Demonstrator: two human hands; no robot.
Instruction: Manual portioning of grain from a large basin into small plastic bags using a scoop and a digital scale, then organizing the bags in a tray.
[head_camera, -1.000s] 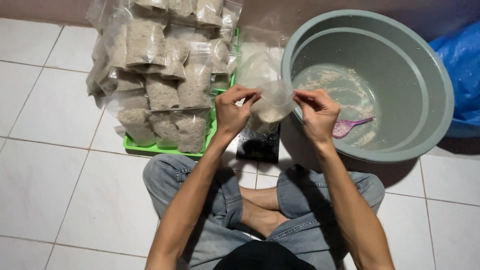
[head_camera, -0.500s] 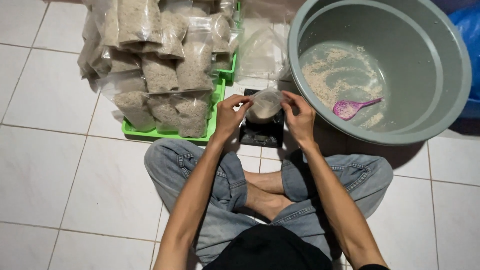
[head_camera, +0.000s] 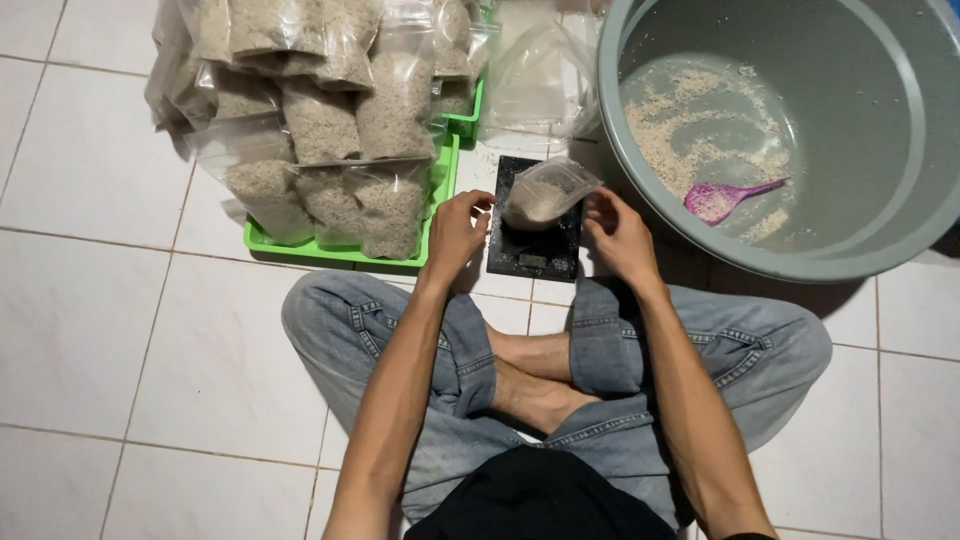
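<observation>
- Resting on the black scale (head_camera: 533, 245) is a small clear bag (head_camera: 548, 190) of grain.
- Left hand (head_camera: 458, 232), left of the scale, fingers loosely spread, touches nothing.
- Right hand (head_camera: 618, 238), right of it, fingers curled narrow, empty.

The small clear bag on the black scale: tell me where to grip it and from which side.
Grip the small clear bag by its empty upper film, coming from above: the grain sits low, the open mouth tilts right, and both hands flank it.

Green tray (head_camera: 262, 240), purple scoop (head_camera: 722, 198)
</observation>
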